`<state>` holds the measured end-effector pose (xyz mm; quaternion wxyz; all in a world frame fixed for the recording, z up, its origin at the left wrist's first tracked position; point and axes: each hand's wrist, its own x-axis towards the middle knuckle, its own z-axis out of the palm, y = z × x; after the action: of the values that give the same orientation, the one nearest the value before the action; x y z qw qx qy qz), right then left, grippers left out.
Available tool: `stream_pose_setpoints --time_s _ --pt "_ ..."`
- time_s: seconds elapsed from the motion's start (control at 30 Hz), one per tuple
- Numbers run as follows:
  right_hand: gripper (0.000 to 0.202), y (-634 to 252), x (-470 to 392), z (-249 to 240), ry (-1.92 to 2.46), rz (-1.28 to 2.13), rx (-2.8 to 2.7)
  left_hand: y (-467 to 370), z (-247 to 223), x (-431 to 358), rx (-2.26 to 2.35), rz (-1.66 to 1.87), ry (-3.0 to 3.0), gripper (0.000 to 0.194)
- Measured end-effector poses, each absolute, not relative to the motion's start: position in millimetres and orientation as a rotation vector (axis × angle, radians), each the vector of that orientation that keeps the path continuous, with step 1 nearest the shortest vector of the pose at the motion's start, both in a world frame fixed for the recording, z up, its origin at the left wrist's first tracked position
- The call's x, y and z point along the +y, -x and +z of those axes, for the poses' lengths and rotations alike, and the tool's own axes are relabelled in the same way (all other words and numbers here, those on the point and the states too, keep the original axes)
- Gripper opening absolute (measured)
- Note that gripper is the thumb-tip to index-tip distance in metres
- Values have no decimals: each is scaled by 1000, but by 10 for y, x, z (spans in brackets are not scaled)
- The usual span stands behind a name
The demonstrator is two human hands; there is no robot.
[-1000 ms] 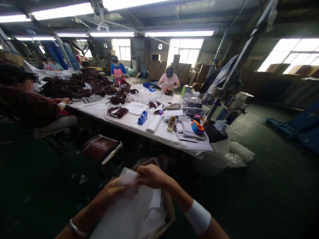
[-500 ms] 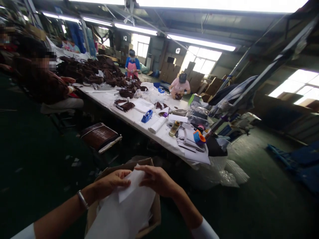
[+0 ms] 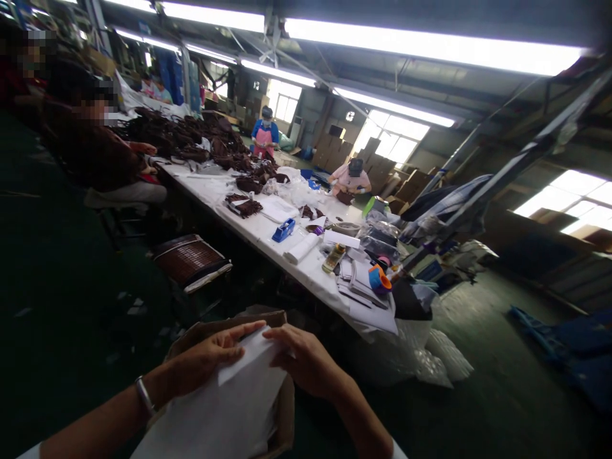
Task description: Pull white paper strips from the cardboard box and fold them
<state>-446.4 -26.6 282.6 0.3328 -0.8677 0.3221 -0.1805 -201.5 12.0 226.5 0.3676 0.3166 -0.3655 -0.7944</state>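
Observation:
A large white sheet (image 3: 220,408) hangs from my two hands, its top edge folded over. My left hand (image 3: 208,357), with a silver bracelet at the wrist, pinches the sheet near the fold. At the fold's right end my right hand (image 3: 306,357) grips the same sheet between thumb and fingers. Under the sheet stands an open cardboard box (image 3: 285,414), mostly hidden; whatever lies inside is largely covered.
Ahead, a long white table (image 3: 268,245) bears brown items (image 3: 201,137), a blue tape dispenser (image 3: 284,230), a bottle (image 3: 333,257) and an orange-blue roll (image 3: 380,279). A brown stool (image 3: 191,260) stands left. People work around the table.
The view has tilted up slightly. My hands have shifted a little down and left with the sheet, and my left fingers now reach further along the fold.

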Motion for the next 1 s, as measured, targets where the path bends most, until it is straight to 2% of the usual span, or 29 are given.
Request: stream_pose_setpoints --time_s 0.13,0.33,0.43,0.6,0.8,0.87,1.0 --pt "34 4416 -258 2808 2307 -518 862 2020 2203 123 -927 -2201 -780 65" --pt "22 4420 -278 2733 2207 -554 927 2086 2087 92 -1027 -2231 -814 60" --pt "21 4420 -280 2707 2138 -560 968 2172 2095 100 -1203 -2115 -886 58" --pt "18 4410 -312 2664 2063 -504 1076 2211 2296 113 -1522 -1674 -1057 44" --pt "17 4283 -392 2652 1895 -485 1099 2091 2533 26 -1542 -1765 -1103 48" --pt "22 4223 -396 2627 1780 -536 1102 2072 2532 15 -1511 -1797 -1097 48" --pt "46 4113 -344 2536 1651 -678 1134 2053 2452 78 -1359 -1845 -1187 55"
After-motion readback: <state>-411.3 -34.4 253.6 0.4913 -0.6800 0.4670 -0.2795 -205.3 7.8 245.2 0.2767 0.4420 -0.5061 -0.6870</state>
